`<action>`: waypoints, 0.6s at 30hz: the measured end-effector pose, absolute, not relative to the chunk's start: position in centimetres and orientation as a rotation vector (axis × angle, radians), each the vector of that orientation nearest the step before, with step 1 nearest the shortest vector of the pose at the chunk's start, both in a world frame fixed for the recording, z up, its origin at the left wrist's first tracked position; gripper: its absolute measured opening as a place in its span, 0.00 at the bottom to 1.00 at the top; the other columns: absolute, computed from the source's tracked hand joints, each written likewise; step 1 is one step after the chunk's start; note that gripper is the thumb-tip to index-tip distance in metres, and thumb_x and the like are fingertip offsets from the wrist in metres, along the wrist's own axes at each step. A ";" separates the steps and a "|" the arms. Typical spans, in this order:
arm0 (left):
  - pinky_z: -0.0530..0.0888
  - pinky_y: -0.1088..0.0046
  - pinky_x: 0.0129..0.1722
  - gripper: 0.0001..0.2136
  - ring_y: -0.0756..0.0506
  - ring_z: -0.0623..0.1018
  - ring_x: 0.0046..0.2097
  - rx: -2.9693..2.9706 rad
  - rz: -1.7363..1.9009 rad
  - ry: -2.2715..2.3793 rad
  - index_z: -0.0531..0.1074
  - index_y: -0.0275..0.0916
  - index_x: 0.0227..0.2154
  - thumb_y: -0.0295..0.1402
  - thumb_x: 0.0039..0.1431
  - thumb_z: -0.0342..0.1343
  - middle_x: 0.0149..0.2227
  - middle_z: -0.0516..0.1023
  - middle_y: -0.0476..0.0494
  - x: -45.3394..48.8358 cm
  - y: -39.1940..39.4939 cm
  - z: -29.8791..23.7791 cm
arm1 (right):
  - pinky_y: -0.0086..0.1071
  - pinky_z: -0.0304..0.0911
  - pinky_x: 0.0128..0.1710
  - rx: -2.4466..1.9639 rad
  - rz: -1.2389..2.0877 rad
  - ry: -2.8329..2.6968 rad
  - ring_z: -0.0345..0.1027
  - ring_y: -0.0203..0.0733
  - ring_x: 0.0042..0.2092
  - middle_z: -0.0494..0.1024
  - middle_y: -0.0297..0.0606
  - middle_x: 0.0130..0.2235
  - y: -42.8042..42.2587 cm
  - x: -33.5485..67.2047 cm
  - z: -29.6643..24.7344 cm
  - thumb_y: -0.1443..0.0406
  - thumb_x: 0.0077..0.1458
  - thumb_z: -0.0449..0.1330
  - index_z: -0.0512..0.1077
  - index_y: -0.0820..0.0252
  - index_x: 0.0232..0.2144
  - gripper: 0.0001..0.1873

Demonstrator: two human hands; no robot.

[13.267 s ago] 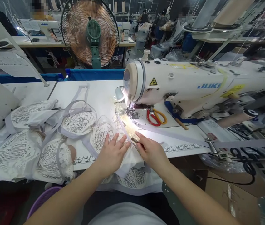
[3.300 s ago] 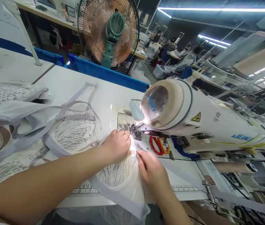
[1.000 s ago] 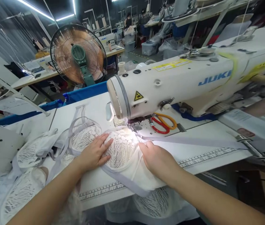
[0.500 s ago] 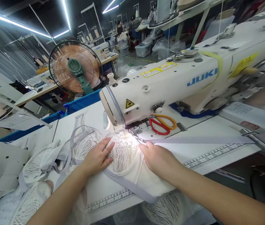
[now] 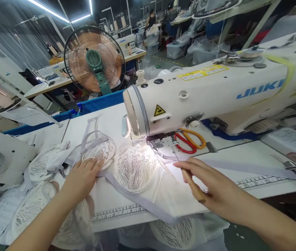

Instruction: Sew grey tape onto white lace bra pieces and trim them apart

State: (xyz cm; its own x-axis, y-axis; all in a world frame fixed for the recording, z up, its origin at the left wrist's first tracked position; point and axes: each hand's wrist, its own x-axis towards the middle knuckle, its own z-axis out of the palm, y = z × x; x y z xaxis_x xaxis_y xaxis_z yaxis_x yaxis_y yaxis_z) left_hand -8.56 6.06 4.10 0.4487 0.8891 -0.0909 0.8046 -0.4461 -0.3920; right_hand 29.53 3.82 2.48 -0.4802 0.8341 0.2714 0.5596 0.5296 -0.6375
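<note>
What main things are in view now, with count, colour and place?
Lace garment pieces: several, overlapping, white, table centre and left
Table: one, white, underneath
Sewing machine: one, white, right
Second machine: one, partly shown, white, left edge
Scissors: one pair, red and orange handles, beneath machine arm
Tape: one, pale lavender, right of lace
Ruler strip: one, black on white, front table edge
Fan: one, green and black, beyond table
Wood-handled tool: one, tan, right of lace
Left hand: one, bare, on lace
Right hand: one, bare, around tool

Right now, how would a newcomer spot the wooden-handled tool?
Find the big sewing machine at right and the scissors below it. Nearer the camera, the right hand holds the tool. It shows tan wood, unlike the red-and-orange scissors.
</note>
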 end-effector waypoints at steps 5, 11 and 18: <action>0.68 0.63 0.40 0.21 0.41 0.74 0.40 -2.352 0.532 -1.367 0.65 0.35 0.52 0.19 0.56 0.43 0.39 0.74 0.38 -8.0 6.6 3.3 | 0.37 0.58 0.36 -1.089 -0.014 -2.393 0.64 0.45 0.38 0.72 0.43 0.35 4.0 25.9 1.4 0.67 0.53 0.56 0.66 0.60 0.18 0.12; 0.67 0.65 0.35 0.24 0.42 0.74 0.38 -2.341 0.552 -1.168 0.65 0.38 0.52 0.16 0.52 0.45 0.37 0.74 0.41 -6.0 8.8 8.6 | 0.33 0.55 0.27 -1.189 -0.121 -2.708 0.64 0.40 0.32 0.73 0.36 0.33 4.8 23.9 0.1 0.77 0.44 0.57 0.70 0.62 0.34 0.13; 0.65 0.61 0.43 0.18 0.40 0.70 0.44 -2.335 0.421 -0.838 0.66 0.39 0.50 0.21 0.62 0.39 0.40 0.73 0.40 -2.9 13.7 12.7 | 0.33 0.54 0.26 -1.418 -0.017 -2.691 0.64 0.41 0.33 0.73 0.35 0.34 4.5 23.2 0.3 0.78 0.46 0.56 0.69 0.59 0.36 0.15</action>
